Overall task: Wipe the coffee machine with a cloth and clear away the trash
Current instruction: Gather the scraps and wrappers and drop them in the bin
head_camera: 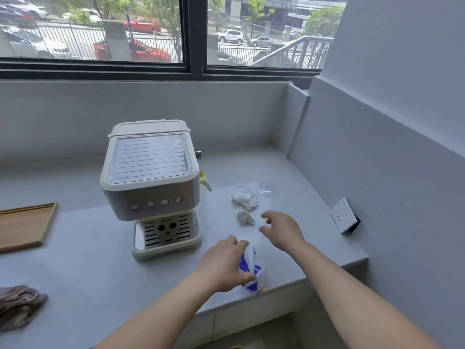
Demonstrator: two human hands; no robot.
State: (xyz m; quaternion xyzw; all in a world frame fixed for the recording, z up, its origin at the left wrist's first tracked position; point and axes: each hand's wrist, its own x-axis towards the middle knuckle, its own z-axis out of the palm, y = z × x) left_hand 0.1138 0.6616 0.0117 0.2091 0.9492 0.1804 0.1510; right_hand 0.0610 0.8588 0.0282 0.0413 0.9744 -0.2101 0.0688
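A cream and silver coffee machine (151, 180) stands on the grey counter (88, 273). To its right lie a large crumpled tissue (244, 197), a smaller crumpled tissue (245, 217) and a clear plastic lid (266, 188). My left hand (224, 264) grips a white and blue plastic wrapper (251, 270) near the counter's front edge. My right hand (283, 229) hovers open just right of the smaller tissue, fingers spread, touching nothing. A grey-brown cloth (18, 306) lies bunched at the counter's far left front.
A wooden tray (25, 225) sits left of the machine. A white power socket block (343, 219) rests against the right wall. A window runs along the back above the raised ledge. The counter ends in a drop at the front right.
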